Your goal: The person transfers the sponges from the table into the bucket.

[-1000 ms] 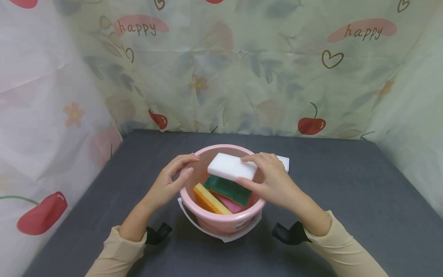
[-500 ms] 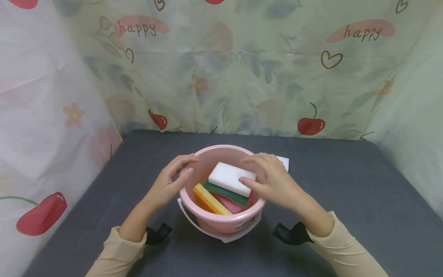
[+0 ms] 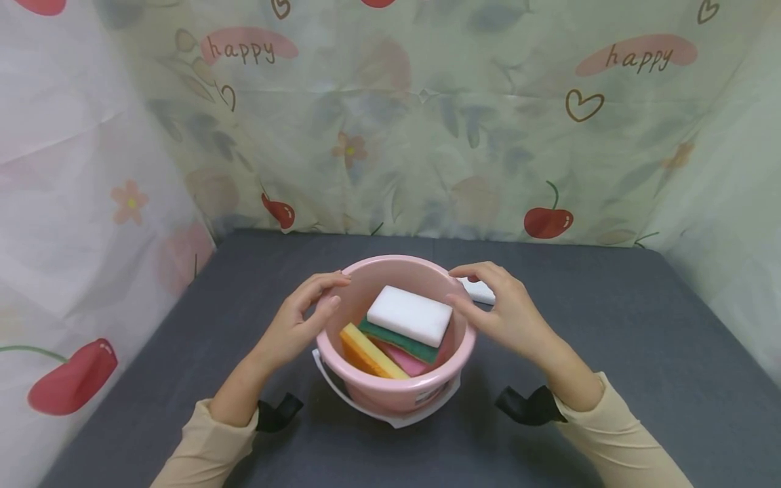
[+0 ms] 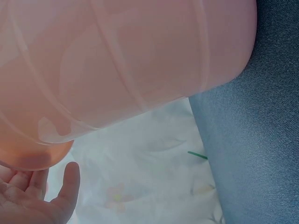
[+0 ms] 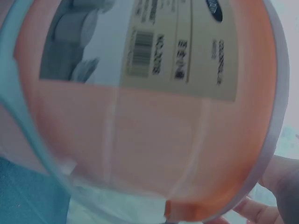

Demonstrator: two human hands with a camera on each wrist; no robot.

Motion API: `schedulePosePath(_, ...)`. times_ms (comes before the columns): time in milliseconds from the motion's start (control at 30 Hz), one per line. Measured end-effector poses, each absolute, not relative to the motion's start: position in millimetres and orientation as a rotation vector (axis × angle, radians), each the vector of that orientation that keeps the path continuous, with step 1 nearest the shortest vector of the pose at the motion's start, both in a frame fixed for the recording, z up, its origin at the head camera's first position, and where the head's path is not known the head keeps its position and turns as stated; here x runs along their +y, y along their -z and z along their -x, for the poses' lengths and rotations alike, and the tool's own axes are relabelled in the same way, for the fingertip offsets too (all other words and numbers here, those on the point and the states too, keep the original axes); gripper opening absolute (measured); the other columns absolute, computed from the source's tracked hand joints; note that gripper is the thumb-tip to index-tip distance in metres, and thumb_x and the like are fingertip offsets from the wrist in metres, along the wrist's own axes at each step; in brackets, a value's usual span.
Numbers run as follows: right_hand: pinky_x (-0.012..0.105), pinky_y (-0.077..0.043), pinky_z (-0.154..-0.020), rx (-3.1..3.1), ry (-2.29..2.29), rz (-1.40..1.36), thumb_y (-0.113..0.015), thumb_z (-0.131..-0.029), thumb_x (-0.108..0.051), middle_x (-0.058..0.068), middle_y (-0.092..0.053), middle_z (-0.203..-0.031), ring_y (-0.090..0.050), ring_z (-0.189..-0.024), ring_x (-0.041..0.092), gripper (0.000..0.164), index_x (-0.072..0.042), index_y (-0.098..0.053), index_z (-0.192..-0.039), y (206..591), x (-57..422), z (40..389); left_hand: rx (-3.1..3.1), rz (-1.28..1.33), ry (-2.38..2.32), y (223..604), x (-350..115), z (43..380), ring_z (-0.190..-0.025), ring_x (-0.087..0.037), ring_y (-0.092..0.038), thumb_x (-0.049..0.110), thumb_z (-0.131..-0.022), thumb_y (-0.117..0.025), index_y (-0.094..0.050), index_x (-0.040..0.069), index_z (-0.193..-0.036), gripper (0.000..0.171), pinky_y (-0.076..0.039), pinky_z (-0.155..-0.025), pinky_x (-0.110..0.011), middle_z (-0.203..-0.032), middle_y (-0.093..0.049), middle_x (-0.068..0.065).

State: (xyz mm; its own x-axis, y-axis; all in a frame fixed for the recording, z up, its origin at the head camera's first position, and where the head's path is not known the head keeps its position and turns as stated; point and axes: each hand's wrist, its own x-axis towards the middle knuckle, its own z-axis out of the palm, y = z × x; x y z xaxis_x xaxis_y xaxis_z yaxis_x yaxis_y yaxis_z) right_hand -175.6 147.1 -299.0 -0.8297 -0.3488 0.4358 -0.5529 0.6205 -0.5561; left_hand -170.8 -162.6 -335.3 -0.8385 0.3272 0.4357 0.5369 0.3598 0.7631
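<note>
A pink bucket (image 3: 390, 385) stands in the middle of the table in the head view. On top inside it lies a white sponge block (image 3: 410, 315), resting on a sponge with a green scouring side (image 3: 398, 340). A yellow and orange sponge (image 3: 373, 352) leans at the left, with a pink piece (image 3: 407, 361) partly covered beside it. My left hand (image 3: 295, 315) is at the bucket's left rim, fingers relaxed, its thumb (image 4: 70, 186) standing apart in the left wrist view. At the right rim, my right hand (image 3: 509, 308) has thumb and fingers spread, holding nothing.
Another white block (image 3: 478, 291) lies on the dark table (image 3: 610, 325) behind the right hand, partly hidden by it. The bucket's white handle (image 3: 396, 423) hangs down at the front. Printed cloth (image 3: 421, 156) encloses the table at back and sides.
My right hand let go of the white sponge block, which dropped onto the green-sided sponge. That hand then drew back right to the rim. The left hand stayed put.
</note>
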Motion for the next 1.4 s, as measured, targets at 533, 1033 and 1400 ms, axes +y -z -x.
schedulePosePath(533,0.05,-0.041,-0.095,-2.639,-1.075,-0.545,-0.062,-0.089,-0.021,0.017,-0.06,-0.118,-0.055,-0.11,0.032,0.035,-0.003,-0.058,-0.119,321.8,178.4,210.6,-2.41,0.781,1.476,335.9,-163.0,171.1,-0.12,-0.008,-0.045,0.009,-0.093,-0.051,-0.054,0.006,-0.125,0.032,-0.036,-0.099,-0.011,-0.129,-0.054,-0.007)
schedulePosePath(1033,0.056,-0.042,-0.095,-2.776,-1.087,-0.364,-0.059,-0.091,-0.025,0.026,-0.057,-0.122,-0.052,-0.114,0.043,0.04,0.0,-0.054,-0.122,358.3,210.6,249.3,-2.406,0.788,1.47,335.4,-163.0,171.3,-0.12,-0.007,-0.045,0.009,-0.093,-0.051,-0.054,0.005,-0.125,0.032,-0.035,-0.099,-0.011,-0.129,-0.054,-0.007)
schedulePosePath(1400,0.057,-0.037,-0.1,-2.92,-1.099,-0.22,-0.062,-0.088,-0.029,0.027,-0.045,-0.136,-0.04,-0.126,0.047,0.054,0.002,-0.046,-0.13,376.4,222.1,267.1,-2.417,0.777,1.465,335.3,-163.0,171.3,-0.119,-0.007,-0.045,0.01,-0.093,-0.051,-0.054,0.006,-0.125,0.032,-0.035,-0.099,-0.012,-0.129,-0.054,-0.006)
